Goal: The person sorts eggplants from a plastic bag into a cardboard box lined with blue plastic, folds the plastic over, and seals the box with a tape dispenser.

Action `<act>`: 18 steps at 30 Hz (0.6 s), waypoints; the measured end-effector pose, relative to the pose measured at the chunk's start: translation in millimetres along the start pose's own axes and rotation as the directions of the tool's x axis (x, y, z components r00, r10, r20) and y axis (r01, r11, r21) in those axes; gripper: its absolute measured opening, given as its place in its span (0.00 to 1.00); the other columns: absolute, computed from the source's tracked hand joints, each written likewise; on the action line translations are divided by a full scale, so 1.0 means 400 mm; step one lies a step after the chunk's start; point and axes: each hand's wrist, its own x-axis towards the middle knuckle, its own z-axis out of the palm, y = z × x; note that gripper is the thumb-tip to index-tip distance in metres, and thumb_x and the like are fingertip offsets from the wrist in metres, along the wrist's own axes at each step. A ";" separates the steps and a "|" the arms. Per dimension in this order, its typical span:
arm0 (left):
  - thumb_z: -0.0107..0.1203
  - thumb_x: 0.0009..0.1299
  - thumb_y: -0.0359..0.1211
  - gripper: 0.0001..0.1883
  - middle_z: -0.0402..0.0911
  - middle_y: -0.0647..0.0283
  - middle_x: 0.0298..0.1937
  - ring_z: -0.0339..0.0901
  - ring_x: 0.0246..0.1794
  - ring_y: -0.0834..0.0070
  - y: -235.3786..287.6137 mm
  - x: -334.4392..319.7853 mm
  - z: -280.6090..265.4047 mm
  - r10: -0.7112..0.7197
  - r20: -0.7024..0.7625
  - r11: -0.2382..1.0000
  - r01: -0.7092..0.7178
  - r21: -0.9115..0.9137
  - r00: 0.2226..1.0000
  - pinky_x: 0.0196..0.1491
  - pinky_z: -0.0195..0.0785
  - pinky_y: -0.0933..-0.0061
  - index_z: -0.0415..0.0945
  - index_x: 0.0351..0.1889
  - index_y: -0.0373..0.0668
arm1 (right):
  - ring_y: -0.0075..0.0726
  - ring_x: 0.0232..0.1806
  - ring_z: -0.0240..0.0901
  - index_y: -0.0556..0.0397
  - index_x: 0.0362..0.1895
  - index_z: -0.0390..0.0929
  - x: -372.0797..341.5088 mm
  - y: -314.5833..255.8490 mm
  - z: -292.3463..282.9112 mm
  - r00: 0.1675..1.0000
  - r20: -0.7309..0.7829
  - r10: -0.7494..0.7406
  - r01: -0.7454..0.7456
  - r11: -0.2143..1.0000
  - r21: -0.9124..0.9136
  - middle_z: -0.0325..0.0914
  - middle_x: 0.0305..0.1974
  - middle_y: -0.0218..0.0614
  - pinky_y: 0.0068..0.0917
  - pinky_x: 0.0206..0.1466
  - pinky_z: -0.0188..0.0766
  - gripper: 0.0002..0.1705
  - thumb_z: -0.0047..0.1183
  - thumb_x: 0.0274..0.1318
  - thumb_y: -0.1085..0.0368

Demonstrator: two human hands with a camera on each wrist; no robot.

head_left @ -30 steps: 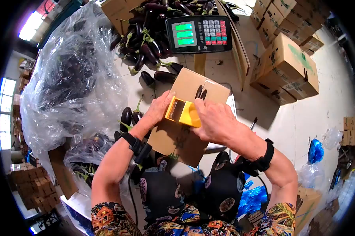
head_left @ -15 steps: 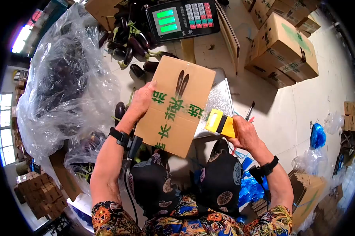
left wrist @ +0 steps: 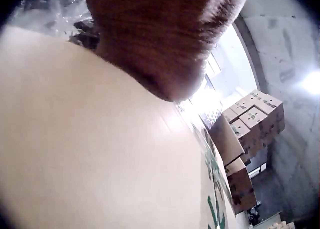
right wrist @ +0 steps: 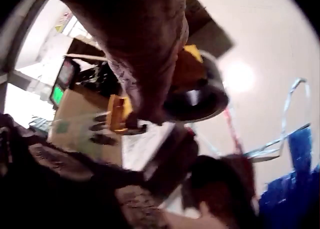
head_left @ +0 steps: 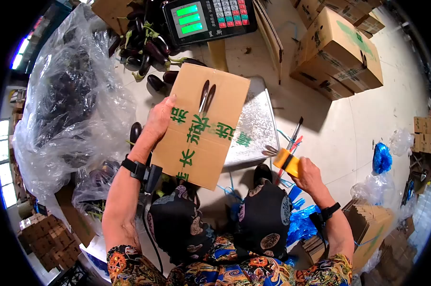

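A cardboard box [head_left: 189,148] with green characters and two dark printed eggplants lies partly over a silver scale platform [head_left: 256,121]. My left hand [head_left: 157,123] grips its left edge, thumb at the upper face and the other fingers mostly hidden. Pale cardboard [left wrist: 100,139] fills much of the left wrist view beneath that hand [left wrist: 160,39]. To the right of the platform, my right hand [head_left: 311,177] holds a yellow tape dispenser [head_left: 290,163], apart from the box. The right wrist view shows the dispenser's yellow end [right wrist: 117,114] beside the dark hand [right wrist: 142,54].
Eggplants [head_left: 153,50] lie behind the box, near the scale's display [head_left: 191,20]. A large clear plastic bag [head_left: 72,109] stands at left. Closed cartons [head_left: 342,55] are at the upper right. Blue plastic [head_left: 303,221] and flattened cardboard [head_left: 368,229] lie at lower right, with a dark-tipped tool [head_left: 297,128] nearer the platform.
My right hand and the dispenser have moved off the box to the right. The box's printed face has turned into view, with my left hand still at its left edge.
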 end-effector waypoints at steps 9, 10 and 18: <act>0.36 0.79 0.57 0.34 0.83 0.45 0.46 0.80 0.49 0.53 0.000 0.000 0.011 0.035 0.014 0.999 -0.035 -0.005 0.999 0.55 0.68 0.61 0.74 0.58 0.34 | 0.48 0.35 0.82 0.53 0.44 0.71 0.436 -0.299 0.155 0.980 0.126 -0.154 0.185 0.936 -0.299 0.80 0.30 0.43 0.37 0.31 0.79 0.10 0.49 0.62 0.62; 0.35 0.80 0.57 0.34 0.83 0.46 0.47 0.80 0.50 0.54 -0.011 0.013 0.010 0.042 -0.008 0.999 -0.042 0.022 0.999 0.56 0.68 0.62 0.74 0.58 0.34 | 0.48 0.35 0.82 0.52 0.43 0.72 0.476 -0.318 0.143 0.976 0.164 -0.144 0.188 0.937 -0.293 0.80 0.30 0.42 0.38 0.30 0.79 0.10 0.49 0.62 0.62; 0.41 0.79 0.54 0.35 0.68 0.50 0.69 0.64 0.69 0.65 0.066 -0.030 0.009 0.153 0.166 0.956 -0.104 -0.275 0.974 0.68 0.56 0.68 0.59 0.72 0.34 | 0.47 0.42 0.83 0.54 0.45 0.77 0.331 -0.186 -0.051 0.921 0.373 0.111 -0.058 0.987 -0.149 0.83 0.36 0.45 0.38 0.43 0.79 0.27 0.65 0.46 0.50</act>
